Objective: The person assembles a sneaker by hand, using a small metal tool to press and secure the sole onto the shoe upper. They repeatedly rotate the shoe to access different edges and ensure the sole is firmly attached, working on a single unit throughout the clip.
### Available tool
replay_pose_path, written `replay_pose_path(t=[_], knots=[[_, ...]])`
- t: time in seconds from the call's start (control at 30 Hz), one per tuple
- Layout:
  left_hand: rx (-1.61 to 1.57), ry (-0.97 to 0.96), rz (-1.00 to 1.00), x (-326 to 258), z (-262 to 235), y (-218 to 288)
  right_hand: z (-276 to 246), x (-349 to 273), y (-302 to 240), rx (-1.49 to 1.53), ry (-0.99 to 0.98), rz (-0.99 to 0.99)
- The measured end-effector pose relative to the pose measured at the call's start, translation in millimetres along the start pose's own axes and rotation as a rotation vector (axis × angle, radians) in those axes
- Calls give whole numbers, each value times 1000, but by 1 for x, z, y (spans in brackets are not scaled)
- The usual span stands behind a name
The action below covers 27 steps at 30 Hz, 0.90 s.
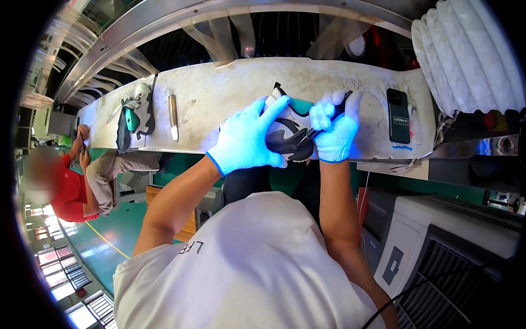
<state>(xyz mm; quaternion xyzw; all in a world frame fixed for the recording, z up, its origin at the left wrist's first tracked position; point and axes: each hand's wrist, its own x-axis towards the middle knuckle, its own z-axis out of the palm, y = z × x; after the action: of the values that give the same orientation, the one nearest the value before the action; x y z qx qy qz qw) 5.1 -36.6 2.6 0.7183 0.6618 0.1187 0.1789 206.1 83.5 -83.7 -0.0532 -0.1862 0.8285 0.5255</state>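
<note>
Both my hands wear light blue gloves. My left hand (247,138) is clamped over a white, teal and black sneaker (290,125) on the white work surface (219,93), pressing it down near the front edge. My right hand (335,127) grips a slim dark tool (327,119) whose tip points at the shoe's side. Much of the shoe is hidden under my hands.
A second sneaker (135,114) and a knife-like tool (173,116) lie at the left of the surface. A black phone (398,115) lies to the right. A white ribbed duct (466,55) hangs at right, a machine housing (438,247) below. A seated person in red (71,186) is at left.
</note>
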Motion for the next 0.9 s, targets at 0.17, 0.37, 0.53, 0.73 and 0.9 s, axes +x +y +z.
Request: replay_pose_path(t=[0.17, 0.37, 0.53, 0.73, 0.9], knots=[[87, 41, -31, -5, 3, 8, 36, -4, 12, -344, 393, -77], [-22, 12, -49, -4, 1, 5, 6, 7, 0, -22, -89, 127], [-32, 60, -42, -7, 3, 3, -3, 23, -34, -750, 254, 125], [13, 108, -29, -18, 7, 9, -49, -7, -69, -2313, 269, -326], [47, 216, 25, -31, 22, 7, 3, -77, -26, -1435, 94, 17]])
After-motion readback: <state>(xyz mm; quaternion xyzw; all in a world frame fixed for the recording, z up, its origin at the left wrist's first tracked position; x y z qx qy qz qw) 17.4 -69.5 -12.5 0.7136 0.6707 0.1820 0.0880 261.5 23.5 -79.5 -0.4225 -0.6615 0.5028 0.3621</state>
